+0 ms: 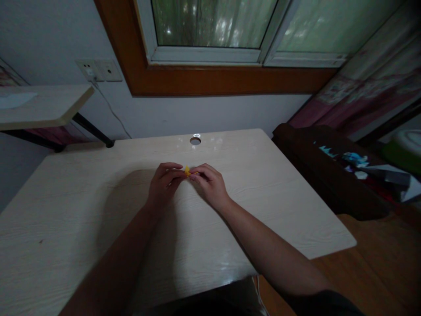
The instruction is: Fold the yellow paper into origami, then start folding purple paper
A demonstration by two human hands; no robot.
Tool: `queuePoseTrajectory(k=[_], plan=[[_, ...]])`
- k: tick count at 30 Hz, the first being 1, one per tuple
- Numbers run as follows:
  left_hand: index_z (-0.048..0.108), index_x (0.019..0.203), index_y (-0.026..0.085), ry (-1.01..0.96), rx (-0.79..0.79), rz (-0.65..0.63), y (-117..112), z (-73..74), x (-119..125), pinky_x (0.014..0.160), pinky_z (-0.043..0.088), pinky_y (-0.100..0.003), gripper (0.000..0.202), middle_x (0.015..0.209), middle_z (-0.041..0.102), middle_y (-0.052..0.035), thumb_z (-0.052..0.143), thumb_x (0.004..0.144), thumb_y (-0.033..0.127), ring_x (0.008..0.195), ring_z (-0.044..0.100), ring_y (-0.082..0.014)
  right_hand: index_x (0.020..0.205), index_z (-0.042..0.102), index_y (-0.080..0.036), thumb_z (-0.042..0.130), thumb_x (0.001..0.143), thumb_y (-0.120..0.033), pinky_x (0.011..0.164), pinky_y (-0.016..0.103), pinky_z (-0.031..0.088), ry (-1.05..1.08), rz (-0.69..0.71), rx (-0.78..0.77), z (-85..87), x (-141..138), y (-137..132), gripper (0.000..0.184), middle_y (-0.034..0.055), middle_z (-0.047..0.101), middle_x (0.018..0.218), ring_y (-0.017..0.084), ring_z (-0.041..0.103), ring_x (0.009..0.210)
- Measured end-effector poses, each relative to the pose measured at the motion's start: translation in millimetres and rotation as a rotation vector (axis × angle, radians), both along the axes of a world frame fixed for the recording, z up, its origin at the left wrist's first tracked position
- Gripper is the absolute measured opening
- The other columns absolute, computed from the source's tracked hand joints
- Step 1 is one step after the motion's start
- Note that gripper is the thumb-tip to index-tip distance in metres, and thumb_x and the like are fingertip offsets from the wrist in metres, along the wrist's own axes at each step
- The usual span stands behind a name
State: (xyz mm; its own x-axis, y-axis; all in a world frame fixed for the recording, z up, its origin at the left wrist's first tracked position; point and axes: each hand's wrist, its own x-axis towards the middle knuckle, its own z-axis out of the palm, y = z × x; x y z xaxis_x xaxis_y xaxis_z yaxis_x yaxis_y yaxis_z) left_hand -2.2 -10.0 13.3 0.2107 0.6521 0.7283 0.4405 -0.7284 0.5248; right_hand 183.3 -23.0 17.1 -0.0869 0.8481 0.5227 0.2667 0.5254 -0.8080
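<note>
Fingers (201, 168) pinched close at the middle of the frame, and that's where all the action is; the left hand (161, 188) has its fingertips closed on a small yellow piece (187, 170) from one side, the right hand (213, 183) grips from the other, and the piece sits right between them, held over the table (279, 210); a thin yellow bit (196, 172) pokes out at the right fingertips, though whether it belongs to the same piece or is a second part is too small to call; so, the state of play: picking up is done, both hands are on it, and I'd judge the handling to be midway; letting go is not yet done, with neither hand free and the piece not set down; how much fiddling is left can't be read, since the fingertips cover much of it; beyond them, towards the upper middle of the frame, a round hole (195, 141) in the table sits untouched.
</note>
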Motion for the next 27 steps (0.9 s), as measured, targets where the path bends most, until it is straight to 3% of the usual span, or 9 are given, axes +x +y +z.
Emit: queuePoseTrajectory(k=[17, 22, 27], plan=[[0.068, 0.085, 0.019, -0.079, 0.024, -0.004, -6.4, 4.6, 5.6, 0.074, 0.061, -0.024, 0.004, 0.097, 0.062, -0.0044, 0.070, 0.083, 0.017, 0.091, 0.064, -0.0131, 0.092, 0.070, -0.023, 0.064, 0.090, -0.023, 0.077, 0.030, 0.050, 0.010, -0.008, 0.053, 2.6, -3.0, -3.2, 0.006, 0.0038, 0.068, 0.090, 0.016, 0.064, 0.084], [0.065, 0.090, 0.019, -0.127, -0.030, -0.002, -8.5, 7.7, 8.2, 0.072, 0.061, -0.022, 0.009, 0.097, 0.061, -0.0035, 0.070, 0.083, 0.016, 0.088, 0.064, -0.0112, 0.092, 0.070, -0.023, 0.065, 0.090, -0.023, 0.076, 0.030, 0.050, 0.010, -0.017, 0.055, 3.8, -3.2, -4.0, 0.006, 0.0035, 0.068, 0.089, 0.016, 0.064, 0.083], [0.063, 0.100, 0.020, -0.211, -0.142, -0.027, -8.8, 0.9, 8.8, 0.075, 0.063, -0.025, 0.018, 0.105, 0.058, -0.0042, 0.071, 0.084, 0.020, 0.092, 0.065, -0.0123, 0.091, 0.071, -0.023, 0.065, 0.089, -0.022, 0.074, 0.029, 0.050, 0.042, -0.036, 0.030, 4.0, -4.1, -3.5, 0.006, 0.0028, 0.068, 0.087, 0.016, 0.063, 0.081]])
